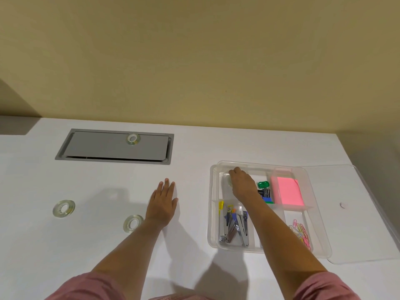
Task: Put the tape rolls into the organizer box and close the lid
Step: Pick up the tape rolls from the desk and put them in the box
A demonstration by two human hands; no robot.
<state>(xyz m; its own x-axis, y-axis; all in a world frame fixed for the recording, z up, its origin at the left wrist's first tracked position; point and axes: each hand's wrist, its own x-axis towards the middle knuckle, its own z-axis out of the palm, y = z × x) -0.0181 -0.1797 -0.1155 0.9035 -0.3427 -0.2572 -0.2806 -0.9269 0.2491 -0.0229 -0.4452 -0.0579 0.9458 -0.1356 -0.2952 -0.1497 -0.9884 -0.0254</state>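
A clear plastic organizer box [213, 213] lies open on the white desk at the right, its clear lid [355, 213] lying flat beside it. My right hand [243, 184] reaches into the box's far-left compartment and is closed over a clear tape roll [229, 181], mostly hidden under the fingers. My left hand [163, 202] rests flat on the desk with fingers spread, holding nothing. Three more clear tape rolls lie outside the box: one [64, 208] at the left, one [133, 223] just left of my left wrist, one [133, 139] on the grey hatch at the back.
A grey recessed cable hatch [97, 146] sits in the desk at the back left. The box also holds staplers [234, 226], pink sticky notes [286, 191], coloured paper clips [300, 231], and binder clips [265, 191]. A beige wall rises behind the desk.
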